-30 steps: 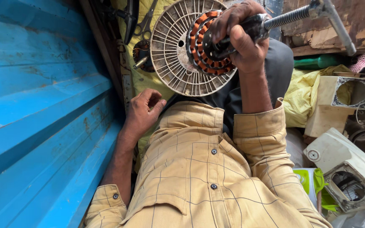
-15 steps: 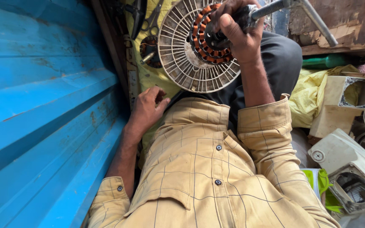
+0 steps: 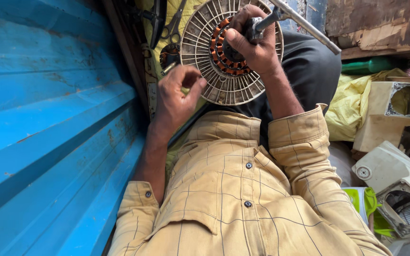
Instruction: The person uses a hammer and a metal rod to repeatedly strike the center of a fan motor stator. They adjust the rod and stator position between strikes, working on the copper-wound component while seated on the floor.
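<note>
A round white slotted motor housing (image 3: 204,71) with a ring of copper windings (image 3: 218,56) rests on my dark-trousered lap (image 3: 309,71). My right hand (image 3: 257,50) is closed around a dark tool handle (image 3: 254,26) set at the ring's centre. A grey metal rod (image 3: 304,26) runs from it up to the right. My left hand (image 3: 176,97) is raised beside the housing's left rim. Its fingers are curled and the thumb meets the fingertips. Nothing shows between them.
A blue corrugated metal sheet (image 3: 48,118) fills the left side. Scissors (image 3: 174,23) and dark tools lie on yellow cloth beyond the housing. At the right are a yellow plastic bag (image 3: 352,104), cream plastic casings (image 3: 397,106) (image 3: 399,187) and a green bottle (image 3: 371,64).
My left hand has lifted from beside my lap up to the housing's left rim and curled its fingers. My right hand keeps its grip on the tool.
</note>
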